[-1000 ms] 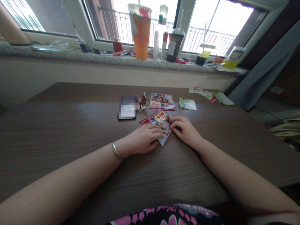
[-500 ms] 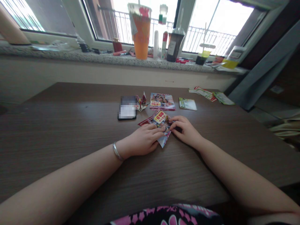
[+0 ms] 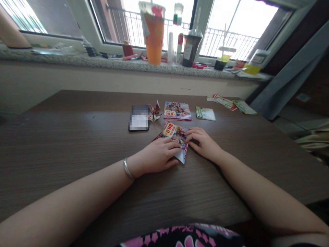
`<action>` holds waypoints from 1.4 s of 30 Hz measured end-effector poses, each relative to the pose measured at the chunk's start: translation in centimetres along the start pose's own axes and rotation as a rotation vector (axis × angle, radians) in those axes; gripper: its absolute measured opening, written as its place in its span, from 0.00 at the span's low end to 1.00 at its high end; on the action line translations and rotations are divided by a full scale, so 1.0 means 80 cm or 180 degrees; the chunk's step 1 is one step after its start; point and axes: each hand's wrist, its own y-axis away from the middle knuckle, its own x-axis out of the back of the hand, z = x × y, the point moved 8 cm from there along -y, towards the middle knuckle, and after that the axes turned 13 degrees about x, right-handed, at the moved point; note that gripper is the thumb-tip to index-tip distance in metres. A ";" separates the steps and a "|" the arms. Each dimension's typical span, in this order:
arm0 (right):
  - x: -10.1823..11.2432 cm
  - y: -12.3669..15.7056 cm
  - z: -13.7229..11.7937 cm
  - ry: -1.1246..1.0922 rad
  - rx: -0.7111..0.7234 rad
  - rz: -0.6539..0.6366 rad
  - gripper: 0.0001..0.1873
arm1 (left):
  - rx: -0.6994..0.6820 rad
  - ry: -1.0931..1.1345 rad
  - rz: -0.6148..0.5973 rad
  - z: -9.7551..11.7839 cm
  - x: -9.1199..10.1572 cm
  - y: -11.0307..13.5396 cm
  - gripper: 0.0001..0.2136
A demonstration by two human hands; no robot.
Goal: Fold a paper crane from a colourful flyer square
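A colourful printed flyer (image 3: 172, 131) with a yellow price tag lies partly folded on the brown wooden table (image 3: 77, 137). My left hand (image 3: 156, 156), a silver bracelet on its wrist, lies on the flyer's left side with fingers pressed together. My right hand (image 3: 203, 144) grips the flyer's right edge with curled fingers. A small folded paper crane (image 3: 155, 112) stands just beyond, beside a dark phone (image 3: 139, 118).
More flyers (image 3: 177, 110) and a green card (image 3: 205, 114) lie behind the hands, with leaflets (image 3: 224, 102) at the far right. The windowsill holds an orange cup (image 3: 153, 32), a dark drink cup (image 3: 190, 46) and small bottles. A grey curtain (image 3: 290, 75) hangs right.
The flyer has turned clockwise under my hands; its yellow tag end has swung left and its lower corner right. Both hands stayed on it.
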 end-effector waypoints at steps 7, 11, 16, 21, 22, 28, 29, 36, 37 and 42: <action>0.004 0.001 0.001 0.0016 -0.0272 0.0264 0.02 | -0.0033 0.0340 -0.0069 -0.005 -0.003 0.000 0.18; 0.007 -0.002 -0.004 -0.0015 -0.0347 0.0330 0.04 | -0.0021 0.0405 -0.0070 -0.008 -0.005 0.000 0.21; 0.006 0.000 0.005 -0.0072 -0.0434 0.0442 0.05 | -0.0124 0.0407 -0.0086 -0.006 -0.007 0.001 0.19; 0.002 0.004 0.019 -0.0125 -0.0628 0.0519 0.09 | -0.0179 0.0398 -0.0076 -0.007 -0.007 0.002 0.18; 0.002 0.003 0.020 -0.0124 -0.0621 0.0516 0.10 | -0.0186 0.0398 -0.0082 -0.007 -0.007 0.002 0.18; -0.001 0.002 0.021 -0.0172 -0.0550 0.0450 0.11 | -0.0225 0.0352 -0.0119 -0.005 -0.006 0.002 0.19; -0.001 0.002 0.021 -0.0154 -0.0561 0.0460 0.11 | -0.0227 0.0339 -0.0130 -0.005 -0.007 0.002 0.19; 0.012 -0.001 0.006 0.0089 -0.0385 0.0590 0.07 | -0.0152 0.0251 -0.0208 -0.008 -0.012 0.004 0.19; 0.014 -0.002 0.003 0.0113 -0.0387 0.0617 0.07 | -0.0140 0.0241 -0.0217 -0.008 -0.012 0.004 0.19; 0.020 -0.003 -0.006 0.0185 -0.0370 0.0700 0.05 | -0.0129 0.0216 -0.0194 -0.007 -0.011 0.004 0.19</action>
